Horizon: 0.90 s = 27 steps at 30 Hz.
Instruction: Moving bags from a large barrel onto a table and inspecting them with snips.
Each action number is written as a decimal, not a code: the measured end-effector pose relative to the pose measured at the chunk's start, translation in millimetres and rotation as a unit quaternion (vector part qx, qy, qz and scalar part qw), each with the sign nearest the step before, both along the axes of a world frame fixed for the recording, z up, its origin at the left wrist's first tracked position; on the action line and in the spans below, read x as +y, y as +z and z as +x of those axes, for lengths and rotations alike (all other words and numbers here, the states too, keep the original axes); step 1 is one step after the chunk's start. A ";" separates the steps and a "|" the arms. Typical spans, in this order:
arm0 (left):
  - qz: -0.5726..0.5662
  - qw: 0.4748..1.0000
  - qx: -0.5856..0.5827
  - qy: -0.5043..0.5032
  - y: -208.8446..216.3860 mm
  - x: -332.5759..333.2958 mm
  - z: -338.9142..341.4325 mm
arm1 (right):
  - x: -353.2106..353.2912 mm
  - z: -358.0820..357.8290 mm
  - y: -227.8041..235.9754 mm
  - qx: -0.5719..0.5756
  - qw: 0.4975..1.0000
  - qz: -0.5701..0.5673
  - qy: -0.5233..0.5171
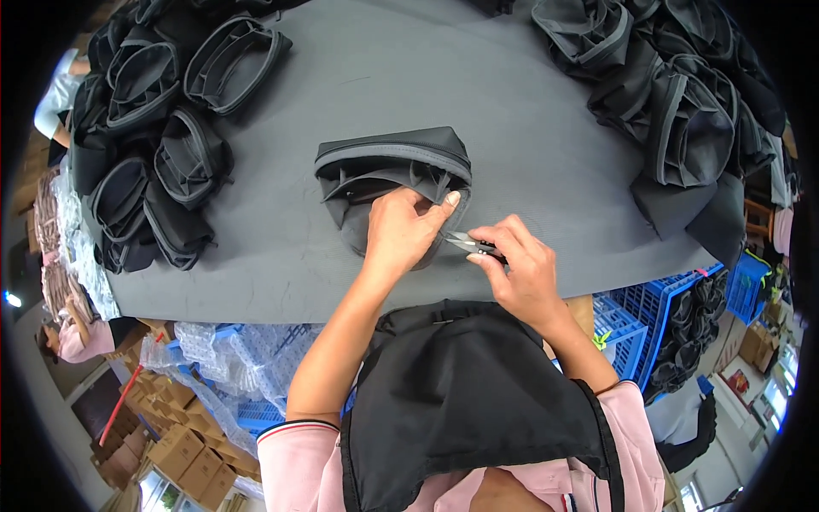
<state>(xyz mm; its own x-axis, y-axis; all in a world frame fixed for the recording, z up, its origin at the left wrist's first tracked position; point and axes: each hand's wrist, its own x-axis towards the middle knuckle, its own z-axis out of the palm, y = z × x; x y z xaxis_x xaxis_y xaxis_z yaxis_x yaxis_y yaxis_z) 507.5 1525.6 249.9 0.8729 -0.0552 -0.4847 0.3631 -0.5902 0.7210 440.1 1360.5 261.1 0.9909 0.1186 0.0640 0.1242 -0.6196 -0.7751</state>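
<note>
A black zippered pouch (401, 139) lies opened in front of me on the grey table, its inner dividers showing. My left hand (402, 229) grips the pouch's near right edge, thumb on the rim and the other fingers tucked inside, partly hidden. Held in my right hand (522, 260) is a small pair of thread snips (467, 243). The snips' pointed blades are at the pouch's right edge, just beside my left thumb. Whether they touch the fabric I cannot tell.
Black pouches (183, 154) are heaped at the table's left, and another heap (682, 111) covers the right. Blue plastic crates (627, 333) stand below the near edge, with bubble wrap (235, 363) at left. Cardboard boxes (183, 452) are stacked lower left. Another person (81, 337) is at far left.
</note>
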 end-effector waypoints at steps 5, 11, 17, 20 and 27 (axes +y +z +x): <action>-0.021 1.000 -0.007 0.001 0.4 -0.4 -0.6 | 3.0 2.2 0.5 -0.070 0.996 -0.048 0.025; -0.039 0.999 0.007 -0.020 4.9 2.8 3.6 | -0.5 0.9 -0.3 -0.084 0.994 -0.042 0.057; -0.054 0.997 0.047 -0.029 4.7 1.8 4.7 | -0.5 -1.1 0.6 -0.059 0.998 -0.017 -0.006; -0.064 0.996 0.052 -0.037 0.9 2.2 3.7 | 0.9 1.1 4.4 -0.070 0.997 -0.039 0.022; -0.057 0.995 0.056 -0.051 3.1 1.8 6.8 | -5.0 -5.4 1.3 -0.086 0.996 -0.021 0.029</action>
<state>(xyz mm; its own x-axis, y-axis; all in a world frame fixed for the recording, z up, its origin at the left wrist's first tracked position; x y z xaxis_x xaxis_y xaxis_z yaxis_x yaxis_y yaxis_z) 514.3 1527.4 253.0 0.8002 -0.2012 -0.5650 0.3876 -0.5455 0.7431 434.7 1355.5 262.3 0.9571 0.1819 0.2255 0.2893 -0.6395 -0.7122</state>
